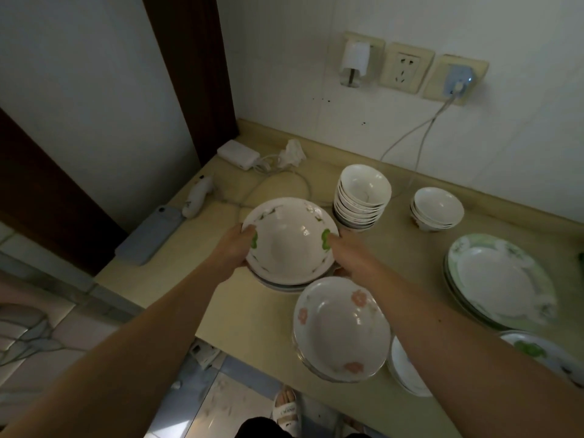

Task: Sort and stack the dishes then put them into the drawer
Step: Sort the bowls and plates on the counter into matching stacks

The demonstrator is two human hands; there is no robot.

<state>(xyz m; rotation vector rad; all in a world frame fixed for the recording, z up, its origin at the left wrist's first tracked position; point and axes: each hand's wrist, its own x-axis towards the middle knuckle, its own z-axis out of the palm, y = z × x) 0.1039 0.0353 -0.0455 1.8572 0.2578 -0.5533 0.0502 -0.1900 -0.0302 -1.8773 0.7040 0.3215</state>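
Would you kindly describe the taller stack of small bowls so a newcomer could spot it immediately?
Start at the three wall sockets and drop to the beige counter below. The taller stack of small bowls stands just right of the green-flowered bowl held in both hands. It holds many more plain white bowls than the short stack to its right.

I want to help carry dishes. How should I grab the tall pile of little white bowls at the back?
Hold the tall pile of little bowls low down, at the bottom bowl, with one hand on each side, probably coming from the front. It is tall and narrow, so gripping the top bowl would only lift that one, and pushing high up could tip it. The counter beside it looks free for your fingers.
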